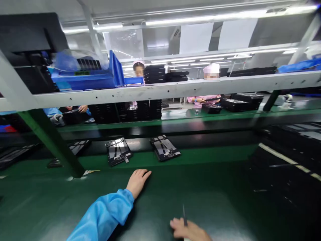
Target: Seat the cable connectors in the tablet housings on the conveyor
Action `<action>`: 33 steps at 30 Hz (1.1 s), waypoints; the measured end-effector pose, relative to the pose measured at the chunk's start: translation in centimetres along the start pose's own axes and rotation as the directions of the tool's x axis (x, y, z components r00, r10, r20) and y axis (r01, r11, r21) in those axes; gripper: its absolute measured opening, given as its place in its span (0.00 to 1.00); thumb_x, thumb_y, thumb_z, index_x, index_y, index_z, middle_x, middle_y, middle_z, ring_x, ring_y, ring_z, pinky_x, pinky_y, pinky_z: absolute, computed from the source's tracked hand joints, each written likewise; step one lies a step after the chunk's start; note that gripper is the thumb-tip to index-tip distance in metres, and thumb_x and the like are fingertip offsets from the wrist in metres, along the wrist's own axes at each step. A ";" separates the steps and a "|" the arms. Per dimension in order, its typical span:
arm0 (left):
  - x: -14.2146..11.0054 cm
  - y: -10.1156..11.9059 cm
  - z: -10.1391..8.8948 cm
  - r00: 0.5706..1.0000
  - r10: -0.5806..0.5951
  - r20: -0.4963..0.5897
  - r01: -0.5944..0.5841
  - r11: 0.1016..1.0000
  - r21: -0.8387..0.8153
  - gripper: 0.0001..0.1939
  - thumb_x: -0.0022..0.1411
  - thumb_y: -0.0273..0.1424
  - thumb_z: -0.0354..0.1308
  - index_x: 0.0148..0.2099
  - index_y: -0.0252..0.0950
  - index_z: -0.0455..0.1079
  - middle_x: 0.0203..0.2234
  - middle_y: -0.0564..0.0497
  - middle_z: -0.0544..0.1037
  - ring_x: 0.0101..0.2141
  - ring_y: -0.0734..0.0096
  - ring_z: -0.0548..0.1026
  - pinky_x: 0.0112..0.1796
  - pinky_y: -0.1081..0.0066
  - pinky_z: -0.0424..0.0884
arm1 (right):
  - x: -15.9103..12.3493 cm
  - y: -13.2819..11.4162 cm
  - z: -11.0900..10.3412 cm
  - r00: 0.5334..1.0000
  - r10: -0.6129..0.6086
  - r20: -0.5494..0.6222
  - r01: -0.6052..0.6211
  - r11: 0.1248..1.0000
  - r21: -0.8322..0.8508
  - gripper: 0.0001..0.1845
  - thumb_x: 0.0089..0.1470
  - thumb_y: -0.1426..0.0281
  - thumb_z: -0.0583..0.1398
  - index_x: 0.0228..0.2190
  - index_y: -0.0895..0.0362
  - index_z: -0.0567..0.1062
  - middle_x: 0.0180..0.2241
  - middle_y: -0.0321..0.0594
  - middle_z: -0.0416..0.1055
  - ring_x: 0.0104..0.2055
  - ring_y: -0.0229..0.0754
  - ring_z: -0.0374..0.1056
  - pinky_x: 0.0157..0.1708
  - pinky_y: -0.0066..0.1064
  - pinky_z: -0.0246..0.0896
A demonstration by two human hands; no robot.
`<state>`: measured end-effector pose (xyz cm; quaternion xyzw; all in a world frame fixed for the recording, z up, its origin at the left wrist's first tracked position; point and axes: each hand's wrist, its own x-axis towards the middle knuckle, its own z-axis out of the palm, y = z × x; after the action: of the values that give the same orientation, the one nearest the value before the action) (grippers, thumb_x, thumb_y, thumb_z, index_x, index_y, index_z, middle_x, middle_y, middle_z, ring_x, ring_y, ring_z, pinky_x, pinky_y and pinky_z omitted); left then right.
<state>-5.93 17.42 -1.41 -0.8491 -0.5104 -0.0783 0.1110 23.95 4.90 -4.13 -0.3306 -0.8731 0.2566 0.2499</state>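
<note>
Green counter (155,201) stretches wide, between a slanted green post (54,144) on the left and dark stacked items (288,160) on the right. Blue-sleeved, the left hand (136,182) reaches forward, palm down, its grip open, near two opened flat devices (119,152) side by side at the far edge. Lower, nearer the viewer, the blurred right hand (188,230) has its grip closed on one slim dark tool (184,214), tip upward.

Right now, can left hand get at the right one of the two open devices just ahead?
Probably yes: left hand looks empty, close to that device, with only green bench between. Right hand, holding a thin dark tool, is clear of that path.
</note>
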 end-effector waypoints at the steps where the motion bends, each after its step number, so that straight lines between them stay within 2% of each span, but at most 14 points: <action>1: 0.2 0.7 0.1 1.000 -0.014 0.005 0.014 1.000 -0.022 0.25 0.65 0.19 0.47 0.60 0.44 0.65 0.51 0.49 0.70 0.51 0.70 0.69 0.52 0.65 0.66 | 0.6 0.9 -0.7 0.996 0.066 -0.065 -0.065 0.998 0.024 0.22 0.58 0.62 0.51 0.53 0.37 0.70 0.54 0.32 0.69 0.55 0.46 0.67 0.52 0.37 0.66; 2: 0.6 1.4 0.3 0.999 -0.033 0.008 0.034 0.998 -0.046 0.24 0.65 0.20 0.47 0.60 0.44 0.65 0.51 0.49 0.70 0.51 0.69 0.69 0.52 0.65 0.66 | 1.3 1.9 -1.5 0.968 0.190 -0.164 -0.179 0.981 0.077 0.21 0.60 0.62 0.50 0.53 0.44 0.71 0.56 0.38 0.67 0.57 0.47 0.65 0.55 0.39 0.63; 3: 1.0 2.0 0.4 0.998 -0.059 0.008 0.059 0.996 -0.069 0.24 0.65 0.20 0.47 0.60 0.44 0.64 0.51 0.48 0.70 0.51 0.69 0.69 0.52 0.64 0.66 | 2.2 3.1 -2.4 0.908 0.326 -0.263 -0.298 0.944 0.141 0.22 0.60 0.61 0.49 0.52 0.49 0.71 0.56 0.42 0.67 0.58 0.47 0.64 0.56 0.40 0.61; 5: 2.2 3.2 0.8 0.992 -0.124 0.006 0.123 0.985 -0.117 0.23 0.66 0.22 0.47 0.60 0.43 0.64 0.50 0.47 0.70 0.51 0.67 0.68 0.52 0.63 0.66 | 4.2 6.0 -4.4 0.783 0.460 -0.419 -0.405 0.888 0.219 0.24 0.56 0.56 0.52 0.48 0.56 0.73 0.51 0.48 0.71 0.55 0.50 0.68 0.54 0.40 0.64; 7: 3.3 4.1 1.1 0.981 -0.194 0.000 0.191 0.967 -0.165 0.22 0.67 0.24 0.46 0.60 0.41 0.64 0.50 0.46 0.69 0.51 0.66 0.68 0.52 0.62 0.66 | 6.5 8.9 -6.2 0.639 0.579 -0.507 -0.514 0.811 0.279 0.26 0.51 0.54 0.53 0.46 0.56 0.73 0.47 0.46 0.74 0.50 0.50 0.71 0.49 0.37 0.67; 10: 4.6 5.0 1.5 0.961 -0.278 -0.005 0.269 0.934 -0.234 0.23 0.66 0.27 0.48 0.62 0.40 0.62 0.50 0.46 0.69 0.51 0.65 0.67 0.53 0.62 0.65 | 9.7 12.2 -7.8 0.524 0.643 -0.559 -0.617 0.739 0.272 0.28 0.50 0.55 0.50 0.45 0.58 0.72 0.41 0.50 0.75 0.41 0.55 0.73 0.39 0.41 0.68; 13: 5.5 5.4 1.9 0.947 -0.320 -0.002 0.306 0.907 -0.290 0.25 0.65 0.29 0.50 0.64 0.40 0.59 0.51 0.46 0.68 0.52 0.64 0.66 0.55 0.63 0.64 | 12.6 13.6 -8.0 0.456 0.674 -0.581 -0.684 0.684 0.256 0.28 0.51 0.56 0.49 0.47 0.60 0.71 0.35 0.52 0.75 0.33 0.57 0.72 0.32 0.42 0.65; 16: 6.1 5.6 2.4 0.937 -0.350 0.007 0.332 0.882 -0.334 0.27 0.65 0.32 0.51 0.66 0.40 0.57 0.55 0.44 0.66 0.55 0.60 0.63 0.58 0.59 0.60 | 15.2 13.9 -7.3 0.447 0.686 -0.574 -0.712 0.661 0.236 0.28 0.53 0.57 0.49 0.49 0.59 0.71 0.31 0.52 0.74 0.29 0.55 0.70 0.29 0.41 0.62; 19: 6.6 5.4 2.6 0.925 -0.380 0.024 0.359 0.850 -0.386 0.31 0.64 0.33 0.52 0.68 0.38 0.53 0.56 0.40 0.63 0.57 0.54 0.62 0.59 0.55 0.57 | 17.3 13.8 -6.3 0.482 0.684 -0.547 -0.706 0.673 0.220 0.24 0.53 0.61 0.51 0.48 0.57 0.73 0.27 0.48 0.72 0.26 0.52 0.68 0.28 0.39 0.61; 22: 7.0 5.0 2.3 0.918 -0.395 0.038 0.365 0.804 -0.470 0.32 0.64 0.35 0.51 0.68 0.36 0.51 0.54 0.40 0.66 0.55 0.56 0.64 0.58 0.57 0.59 | 18.5 13.5 -5.7 0.498 0.680 -0.539 -0.681 0.691 0.243 0.21 0.51 0.64 0.52 0.44 0.56 0.75 0.25 0.45 0.71 0.26 0.50 0.67 0.30 0.37 0.60; 26: 7.2 4.3 1.8 0.863 -0.502 0.047 0.427 0.680 -0.596 0.30 0.68 0.38 0.44 0.68 0.31 0.50 0.51 0.39 0.68 0.50 0.60 0.68 0.54 0.60 0.63 | 18.4 12.8 -5.5 0.435 0.683 -0.587 -0.625 0.698 0.350 0.23 0.51 0.58 0.52 0.43 0.59 0.74 0.32 0.49 0.73 0.34 0.52 0.69 0.35 0.38 0.62; 29: 7.2 4.2 1.6 0.810 -0.581 0.078 0.472 0.567 -0.675 0.29 0.70 0.38 0.42 0.67 0.29 0.49 0.49 0.40 0.69 0.45 0.69 0.71 0.51 0.67 0.66 | 17.6 12.1 -5.3 0.394 0.696 -0.601 -0.553 0.702 0.450 0.30 0.49 0.52 0.54 0.45 0.62 0.71 0.35 0.51 0.73 0.33 0.49 0.69 0.33 0.36 0.63; 31: 6.6 4.3 1.5 0.790 -0.603 0.109 0.489 0.513 -0.706 0.29 0.70 0.38 0.42 0.67 0.27 0.50 0.47 0.41 0.70 0.41 0.72 0.72 0.48 0.69 0.68 | 16.6 11.3 -5.0 0.418 0.691 -0.589 -0.485 0.719 0.498 0.34 0.48 0.49 0.55 0.47 0.63 0.68 0.39 0.51 0.73 0.31 0.44 0.67 0.30 0.33 0.63; 33: 5.3 4.5 1.0 0.796 -0.589 0.142 0.490 0.490 -0.721 0.29 0.69 0.39 0.43 0.66 0.26 0.52 0.45 0.42 0.70 0.39 0.74 0.72 0.46 0.71 0.69 | 15.0 10.4 -4.6 0.493 0.670 -0.555 -0.409 0.741 0.532 0.36 0.48 0.48 0.55 0.49 0.62 0.67 0.44 0.52 0.72 0.29 0.40 0.65 0.28 0.30 0.63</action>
<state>0.53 20.17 -1.59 -0.6102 -0.6675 -0.3570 -0.2338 21.55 23.54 -3.04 -0.6164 -0.4944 0.3142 0.5262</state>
